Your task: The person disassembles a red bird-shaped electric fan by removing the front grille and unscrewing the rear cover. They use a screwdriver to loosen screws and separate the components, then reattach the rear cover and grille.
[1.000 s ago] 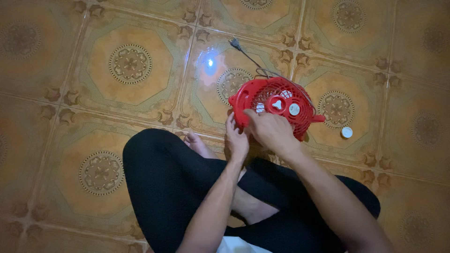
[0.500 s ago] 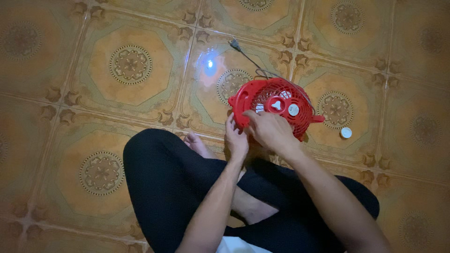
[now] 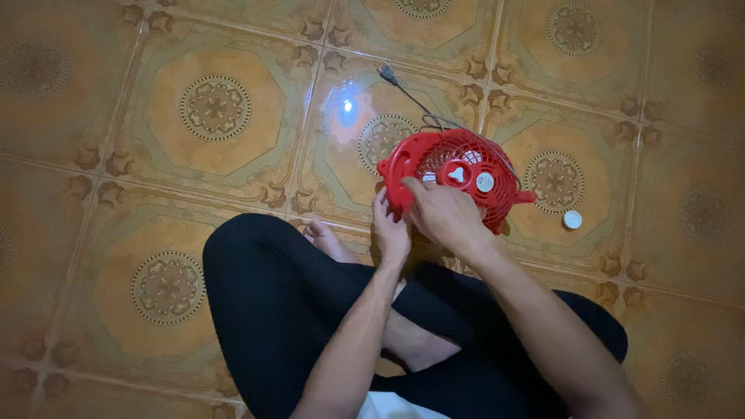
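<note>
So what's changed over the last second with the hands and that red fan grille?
Very little. The right hand has crept slightly up and left across the red plastic fan grille, fingertips now nearer its left rim. The left hand keeps its grip on the grille's lower-left edge. The grille, its black cord, and the small white round cap on the patterned tile floor stayed put.

A red plastic fan grille [image 3: 454, 174] sits right of the frame's centre, on the patterned orange floor tiles. It is round and domed, made of thin curved ribs around a solid red hub with a pale three-lobed cut-out; a small white round disc shows just right of the hub. Small tabs jut from its left and right rims. Its lower left edge is covered by the fingers holding it.
</note>
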